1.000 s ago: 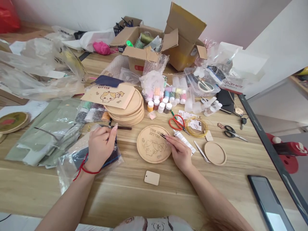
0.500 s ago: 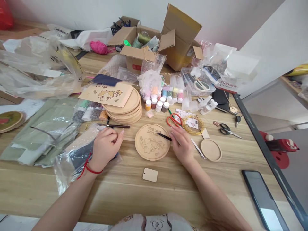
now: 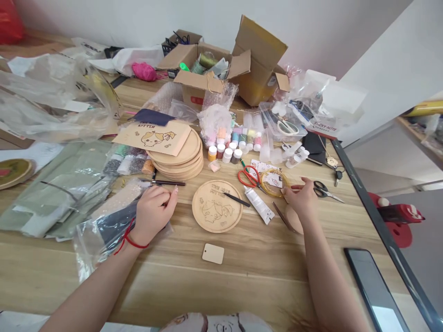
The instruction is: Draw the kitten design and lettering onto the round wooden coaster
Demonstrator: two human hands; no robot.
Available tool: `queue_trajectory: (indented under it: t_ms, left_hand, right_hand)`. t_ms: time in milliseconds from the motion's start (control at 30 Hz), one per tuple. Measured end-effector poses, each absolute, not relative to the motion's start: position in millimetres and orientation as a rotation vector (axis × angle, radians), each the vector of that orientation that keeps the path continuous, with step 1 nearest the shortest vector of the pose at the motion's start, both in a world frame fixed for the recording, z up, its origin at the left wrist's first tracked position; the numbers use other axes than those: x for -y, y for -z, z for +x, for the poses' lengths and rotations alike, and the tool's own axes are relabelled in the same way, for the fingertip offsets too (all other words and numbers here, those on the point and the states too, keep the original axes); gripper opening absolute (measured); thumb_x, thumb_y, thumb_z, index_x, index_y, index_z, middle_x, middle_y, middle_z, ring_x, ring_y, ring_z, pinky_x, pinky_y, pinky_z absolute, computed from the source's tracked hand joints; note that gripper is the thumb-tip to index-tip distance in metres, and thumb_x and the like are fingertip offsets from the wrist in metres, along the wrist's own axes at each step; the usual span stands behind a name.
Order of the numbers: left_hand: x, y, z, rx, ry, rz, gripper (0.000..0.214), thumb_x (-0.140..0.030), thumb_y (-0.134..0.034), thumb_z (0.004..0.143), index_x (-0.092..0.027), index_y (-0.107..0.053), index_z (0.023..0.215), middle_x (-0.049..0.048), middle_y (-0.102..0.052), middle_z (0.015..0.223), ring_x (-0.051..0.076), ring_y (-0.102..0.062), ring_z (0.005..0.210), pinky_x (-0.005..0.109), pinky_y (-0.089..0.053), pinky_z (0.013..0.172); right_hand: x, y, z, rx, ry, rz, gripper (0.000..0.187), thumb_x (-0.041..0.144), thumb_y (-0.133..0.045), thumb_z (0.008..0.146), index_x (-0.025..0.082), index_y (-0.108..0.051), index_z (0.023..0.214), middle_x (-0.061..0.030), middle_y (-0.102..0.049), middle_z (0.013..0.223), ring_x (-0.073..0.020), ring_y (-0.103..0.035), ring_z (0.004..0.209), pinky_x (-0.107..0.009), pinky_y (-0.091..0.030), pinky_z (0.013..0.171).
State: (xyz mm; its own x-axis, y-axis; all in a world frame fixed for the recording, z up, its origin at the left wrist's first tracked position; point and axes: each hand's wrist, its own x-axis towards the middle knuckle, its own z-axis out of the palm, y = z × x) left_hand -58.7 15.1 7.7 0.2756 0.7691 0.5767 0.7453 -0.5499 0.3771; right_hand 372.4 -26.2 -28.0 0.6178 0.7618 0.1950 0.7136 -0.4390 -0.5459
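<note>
Figure: a crowded pale wooden worktable seen from above the hands, left to right. At near left, a clear plastic bag with dark contents (image 3: 104, 240) lies partly under the left hand (image 3: 154, 214). The hand is curled closed, its fingers turned inward; they hide the palm, so any small held object cannot be made out. A red cord bracelet (image 3: 129, 242) circles the wrist. A thin dark-handled paintbrush (image 3: 166, 183) lies just beyond the fingertips, within easy reach. Farther back, a stack of pale round wooden discs (image 3: 180, 159) keeps the blanks together, away from the working space.

At centre, an engraved round wooden disc (image 3: 217, 206) lies flat, with a black-handled brush (image 3: 235, 199) resting across it, so the tool stays beside the design. A small rectangular wooden tag (image 3: 212, 253) lies nearer the person. To the right are a white squeeze tube (image 3: 258, 205) and red-handled scissors (image 3: 247, 177).

The right hand (image 3: 301, 200) is open, its fingers partly spread, and reaches toward a coil of thin gold wire (image 3: 273, 182); contact cannot be confirmed. Below the palm, a round wooden tray (image 3: 292, 220) is mostly hidden, and whether the hand touches it cannot be told.
</note>
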Motion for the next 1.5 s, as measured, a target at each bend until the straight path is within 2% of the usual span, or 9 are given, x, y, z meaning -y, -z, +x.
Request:
queue_trajectory:
  t_ms: [67, 167, 233, 333, 400, 567, 767, 1033, 1500]
  left_hand:
    - [-13.7, -7.0, -58.0, -1.461, -1.155, 2.486, 0.041, -0.023, -0.055, 0.092, -0.020, -0.048, 0.052, 0.0006, -0.057, 0.057, 0.014, -0.050, 0.058, 0.030, -0.042, 0.062]
    - [-11.3, -7.5, -57.0, -1.441, -1.160, 2.490, 0.039, -0.022, -0.056, 0.092, -0.021, -0.049, 0.054, 0.0006, -0.058, 0.058, 0.014, -0.050, 0.059, 0.030, -0.042, 0.063]
    - [-10.0, -8.8, -56.3, -1.429, -1.161, 2.491, 0.038, -0.021, -0.056, 0.092, -0.021, -0.049, 0.054, 0.0007, -0.058, 0.059, 0.015, -0.050, 0.060, 0.030, -0.043, 0.063]
    - [-9.0, -10.9, -55.1, -1.420, -1.158, 2.490, 0.039, -0.021, -0.056, 0.091, -0.021, -0.049, 0.053, 0.0008, -0.058, 0.059, 0.015, -0.051, 0.060, 0.030, -0.043, 0.064]
    - [-8.6, -11.9, -54.3, -1.418, -1.154, 2.488, 0.039, -0.021, -0.056, 0.091, -0.021, -0.049, 0.053, 0.0009, -0.059, 0.059, 0.015, -0.051, 0.060, 0.030, -0.043, 0.065]
    - [-6.5, -11.2, -53.8, -1.392, -1.147, 2.499, 0.039, -0.022, -0.056, 0.092, -0.020, -0.049, 0.053, 0.0008, -0.059, 0.059, 0.014, -0.051, 0.059, 0.030, -0.044, 0.066]
    - [-2.3, -6.2, -52.7, -1.357, -1.132, 2.521, 0.040, -0.021, -0.056, 0.092, -0.019, -0.050, 0.053, 0.0007, -0.060, 0.060, 0.013, -0.051, 0.059, 0.030, -0.042, 0.066]
    - [1.1, -5.4, -49.0, -1.303, -1.092, 2.534, 0.042, -0.022, -0.055, 0.093, -0.018, -0.047, 0.052, -0.0007, -0.054, 0.056, 0.012, -0.047, 0.058, 0.029, -0.039, 0.064]
    - [5.9, -9.0, -45.4, -1.261, -1.086, 2.442, 0.039, -0.023, -0.053, 0.095, -0.018, -0.053, 0.056, 0.0008, -0.059, 0.061, 0.013, -0.051, 0.061, 0.029, -0.041, 0.066]
  right_hand:
    - [25.1, 26.5, 370.7, 1.199, 0.002, -2.275, 0.065, 0.050, -0.060, 0.075, 0.011, -0.047, 0.125, -0.0141, -0.067, 0.092, -0.0328, -0.061, 0.090, -0.050, -0.042, 0.085]
    - [25.4, 13.4, 364.1, 1.284, 0.272, -2.258, 0.063, 0.052, -0.061, 0.076, 0.010, -0.053, 0.123, -0.0215, -0.064, 0.109, -0.0386, -0.054, 0.107, -0.057, -0.036, 0.092]
    - [24.5, 0.5, 352.4, 1.333, 0.347, -2.157, 0.055, 0.050, -0.062, 0.078, 0.015, -0.060, 0.120, -0.0200, -0.063, 0.111, -0.0372, -0.053, 0.108, -0.055, -0.038, 0.091]
    - [14.4, -15.6, 319.9, 1.626, 0.099, -1.845, 0.027, 0.040, -0.055, 0.089, 0.021, -0.070, 0.102, -0.0117, -0.069, 0.098, -0.0276, -0.061, 0.090, -0.042, -0.047, 0.080]
    - [-0.2, -20.6, 292.4, 1.988, -0.117, -1.581, 0.022, 0.031, -0.051, 0.093, 0.025, -0.072, 0.098, -0.0075, -0.070, 0.098, -0.0235, -0.063, 0.087, -0.036, -0.048, 0.076]
    - [-48.9, -17.5, 240.7, 2.594, 0.019, -1.363, 0.028, 0.017, -0.047, 0.096, 0.025, -0.074, 0.096, -0.0048, -0.069, 0.090, -0.0198, -0.060, 0.079, -0.030, -0.039, 0.063]
    - [-79.0, -12.9, 228.4, 2.689, 0.093, -1.311, 0.027, 0.009, -0.048, 0.094, 0.019, -0.073, 0.096, -0.0077, -0.069, 0.092, -0.0201, -0.056, 0.078, -0.031, -0.033, 0.064]
    - [-86.7, -12.5, 223.2, 2.787, 0.129, -1.227, 0.028, 0.010, -0.043, 0.097, 0.012, -0.071, 0.098, -0.0112, -0.068, 0.095, -0.0217, -0.057, 0.087, -0.032, -0.037, 0.070]
    - [-64.9, -41.7, 231.4, 2.640, 0.160, -1.343, 0.033, 0.003, -0.041, 0.089, 0.014, -0.072, 0.089, -0.0091, -0.070, 0.091, -0.0190, -0.058, 0.076, -0.030, -0.036, 0.064]
